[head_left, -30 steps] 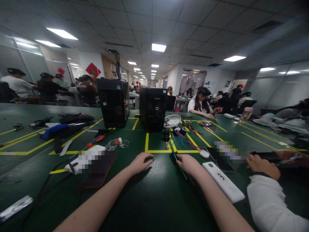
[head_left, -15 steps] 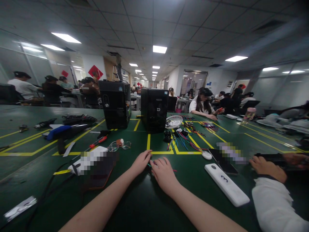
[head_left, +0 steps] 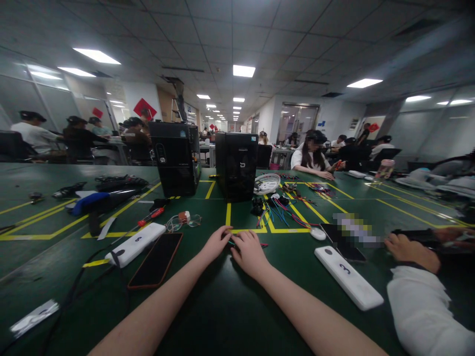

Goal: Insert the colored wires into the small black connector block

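Note:
Low over the green table, my left hand and my right hand meet with their fingertips close together. Both have bent, closed fingers on thin coloured wires; a teal piece shows between the hands and a red end sticks out past my right hand. My fingers hide most of what they grip. Beyond them lies a bundle of red, blue and black wires with black connectors. A phone lies left of my left forearm.
Two black computer towers stand ahead. A white basket sits beside the right one. Left are glasses, a red screwdriver and a white power bank; right, another power bank and a co-worker's hand.
My hands have shifted slightly up in the view, and my right hand has drawn a little left, nearer my left. The wires stay between my fingers.

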Demonstrator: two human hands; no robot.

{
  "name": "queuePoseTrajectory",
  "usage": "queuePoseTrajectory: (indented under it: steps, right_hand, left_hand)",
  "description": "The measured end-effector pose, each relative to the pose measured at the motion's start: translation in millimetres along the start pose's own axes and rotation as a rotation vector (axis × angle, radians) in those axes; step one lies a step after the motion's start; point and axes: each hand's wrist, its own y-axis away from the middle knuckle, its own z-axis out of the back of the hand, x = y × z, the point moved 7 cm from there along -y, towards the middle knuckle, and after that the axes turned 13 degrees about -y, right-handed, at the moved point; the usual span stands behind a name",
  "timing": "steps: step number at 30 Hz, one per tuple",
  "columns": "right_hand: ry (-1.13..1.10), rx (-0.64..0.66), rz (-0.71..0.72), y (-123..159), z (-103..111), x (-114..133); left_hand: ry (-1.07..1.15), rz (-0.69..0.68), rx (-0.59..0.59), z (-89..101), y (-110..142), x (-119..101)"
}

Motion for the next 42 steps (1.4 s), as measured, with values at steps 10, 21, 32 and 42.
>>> queuePoseTrajectory:
  steps: [10,21,32,42]
  right_hand:
    - [-0.024,0.013,0.017,-3,-4,3]
    - [-0.038,-0.024,0.072,-11,-3,8]
    - [-0.052,-0.017,-0.014,-7,-7,-6]
    - [-0.037,-0.059,-0.033,-7,-5,-7]
  left_hand:
    - [-0.062,-0.029,-0.03,4.2,4,-3]
    - [0.085,-0.023,0.075,7.5,3,0]
    - [-0.101,-0.185,0.191,4.3,12,-12]
    - [-0.13,-0.225,0.193,3.1,11,-18]
